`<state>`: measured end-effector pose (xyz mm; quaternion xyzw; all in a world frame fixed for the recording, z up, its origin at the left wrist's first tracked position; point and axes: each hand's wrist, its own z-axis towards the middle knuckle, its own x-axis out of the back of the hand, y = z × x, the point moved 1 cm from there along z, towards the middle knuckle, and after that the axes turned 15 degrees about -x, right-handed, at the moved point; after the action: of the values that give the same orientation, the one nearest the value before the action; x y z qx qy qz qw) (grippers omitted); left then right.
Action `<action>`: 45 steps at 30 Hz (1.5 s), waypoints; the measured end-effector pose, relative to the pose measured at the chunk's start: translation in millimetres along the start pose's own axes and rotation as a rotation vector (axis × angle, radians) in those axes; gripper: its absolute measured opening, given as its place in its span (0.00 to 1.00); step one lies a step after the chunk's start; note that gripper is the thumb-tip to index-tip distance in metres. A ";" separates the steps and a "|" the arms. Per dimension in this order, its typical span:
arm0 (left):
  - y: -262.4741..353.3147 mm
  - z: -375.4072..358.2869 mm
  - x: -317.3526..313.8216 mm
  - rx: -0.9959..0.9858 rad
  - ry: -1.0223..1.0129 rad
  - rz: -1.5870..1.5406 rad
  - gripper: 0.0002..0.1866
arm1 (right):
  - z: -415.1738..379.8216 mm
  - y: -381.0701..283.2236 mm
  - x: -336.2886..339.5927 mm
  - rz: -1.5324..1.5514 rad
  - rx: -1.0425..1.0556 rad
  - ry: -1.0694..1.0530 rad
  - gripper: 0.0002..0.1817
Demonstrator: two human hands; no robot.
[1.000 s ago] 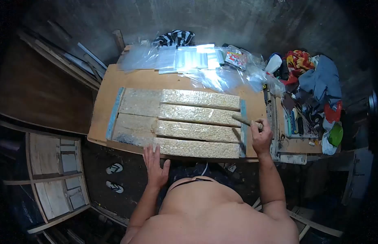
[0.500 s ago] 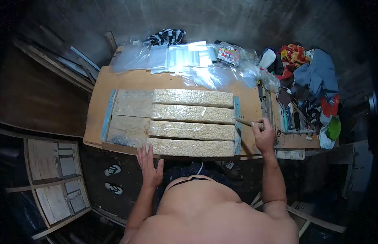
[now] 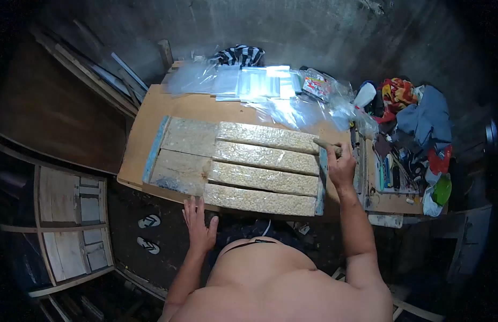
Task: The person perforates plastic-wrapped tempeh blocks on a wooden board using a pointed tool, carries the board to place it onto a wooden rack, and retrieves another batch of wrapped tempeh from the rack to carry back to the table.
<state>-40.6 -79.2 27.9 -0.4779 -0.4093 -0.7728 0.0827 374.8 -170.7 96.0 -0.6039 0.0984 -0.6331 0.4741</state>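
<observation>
Several long plastic-wrapped blocks of pale beans (image 3: 264, 177) lie side by side on a worn wooden board (image 3: 187, 137) with blue end strips. My right hand (image 3: 342, 165) is closed around a thin wooden stick-like tool (image 3: 327, 144). Its tip is at the right end of the farthest block (image 3: 267, 136). My left hand (image 3: 199, 228) rests with fingers spread at the board's front edge, fingertips beside the left end of the nearest block (image 3: 259, 200).
Clear plastic bags (image 3: 265, 83) are spread along the table's back. On the right sit a tray of pens and tools (image 3: 393, 174) and a heap of cloths (image 3: 426, 115). Planks (image 3: 93, 80) lean at left; slippers (image 3: 149, 221) lie on the floor.
My right hand has moved the stick-like tool away from me, from beside the middle blocks to the farthest block's right end. The camera view has shifted slightly; my left hand stays at the front edge.
</observation>
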 end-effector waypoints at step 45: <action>-26.4 -26.3 21.6 0.124 0.075 -0.032 0.39 | -19.2 -137.4 -133.4 0.186 0.193 -0.371 0.16</action>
<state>-83.4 -75.0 25.2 -0.4358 -0.4606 -0.7646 0.1151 268.4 -10.4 97.4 -0.6502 0.0039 -0.4714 0.5959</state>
